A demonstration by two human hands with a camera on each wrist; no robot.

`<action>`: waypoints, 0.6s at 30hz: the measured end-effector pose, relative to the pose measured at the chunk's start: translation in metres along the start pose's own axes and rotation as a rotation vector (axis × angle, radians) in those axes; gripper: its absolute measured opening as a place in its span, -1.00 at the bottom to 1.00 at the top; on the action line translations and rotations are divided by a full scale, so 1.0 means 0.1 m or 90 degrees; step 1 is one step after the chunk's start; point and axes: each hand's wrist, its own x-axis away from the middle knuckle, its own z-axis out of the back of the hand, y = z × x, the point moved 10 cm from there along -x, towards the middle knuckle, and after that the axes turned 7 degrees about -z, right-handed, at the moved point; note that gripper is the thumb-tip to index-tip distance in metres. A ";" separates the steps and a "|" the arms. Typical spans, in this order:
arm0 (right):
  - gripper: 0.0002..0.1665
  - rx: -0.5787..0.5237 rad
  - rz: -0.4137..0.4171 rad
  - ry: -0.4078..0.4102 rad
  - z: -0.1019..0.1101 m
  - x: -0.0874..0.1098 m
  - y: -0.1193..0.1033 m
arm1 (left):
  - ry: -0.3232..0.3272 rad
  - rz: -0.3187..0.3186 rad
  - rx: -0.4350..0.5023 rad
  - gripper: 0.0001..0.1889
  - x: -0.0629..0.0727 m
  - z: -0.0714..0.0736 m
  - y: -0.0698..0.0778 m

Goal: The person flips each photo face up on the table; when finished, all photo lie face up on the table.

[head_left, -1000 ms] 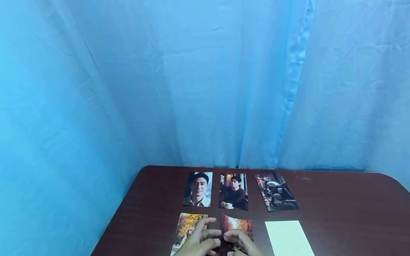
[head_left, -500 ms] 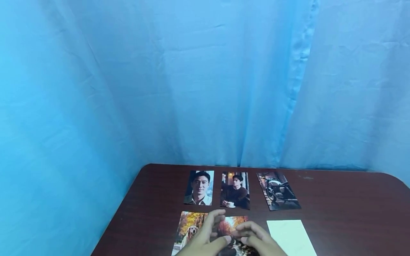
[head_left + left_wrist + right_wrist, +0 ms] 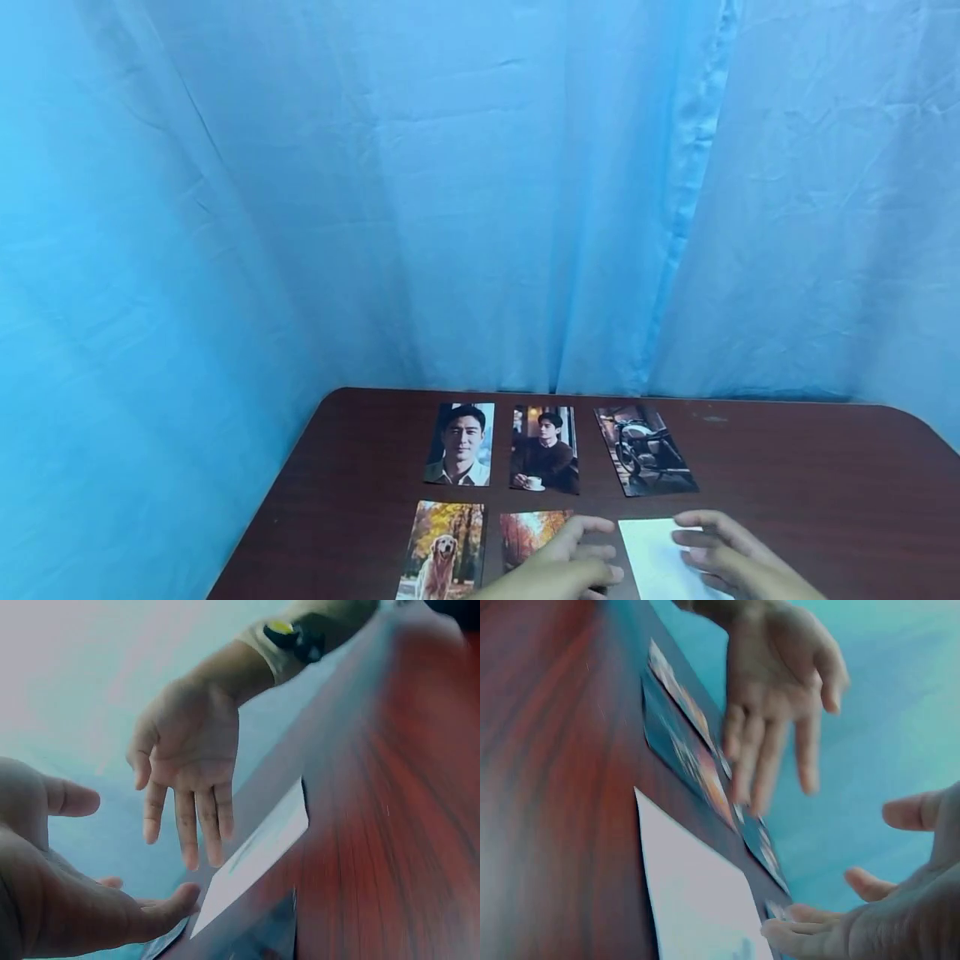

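My left hand point(image 3: 562, 562) hovers over the lower part of an autumn-forest photo card point(image 3: 525, 533), fingers spread and nothing in them. Its arm hides much of that card. To the right, my right hand point(image 3: 738, 554) is above the right side of a blank pale card point(image 3: 648, 554), also holding nothing. Both palms face each other, as the left wrist view shows with the right hand point(image 3: 191, 742) over the white card point(image 3: 259, 851). In the right wrist view the right hand's fingertips point(image 3: 780, 930) are near the card's edge; contact cannot be told.
A golden-dog photo point(image 3: 442, 550) lies left of the forest one. Behind them is a row with a portrait photo point(image 3: 460, 446), a photo of a person with a cup point(image 3: 545, 450) and a motorcycle photo point(image 3: 647, 450). A blue curtain point(image 3: 480, 208) hangs behind the dark wooden table point(image 3: 810, 483).
Both hands let go of the forest photo, which now lies flat beside the dog photo. They then moved right, the right hand reaching the blank card. The dog photo is uncovered.
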 end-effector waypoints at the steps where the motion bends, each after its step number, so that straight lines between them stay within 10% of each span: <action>1: -0.22 0.008 -0.020 -0.001 0.05 0.05 0.02 | -0.005 0.019 0.010 -0.49 -0.08 0.00 -0.10; 5: -0.14 0.011 -0.082 -0.013 0.22 0.17 0.16 | 0.008 0.073 0.059 -0.47 -0.38 0.06 -0.51; 8: -0.16 -0.034 -0.090 -0.042 0.31 0.20 0.24 | 0.036 0.103 0.083 -0.46 -0.36 0.03 -0.53; 18: -0.20 -0.171 -0.044 -0.175 0.33 0.14 0.21 | 0.080 0.073 0.037 -0.54 0.18 -0.38 0.36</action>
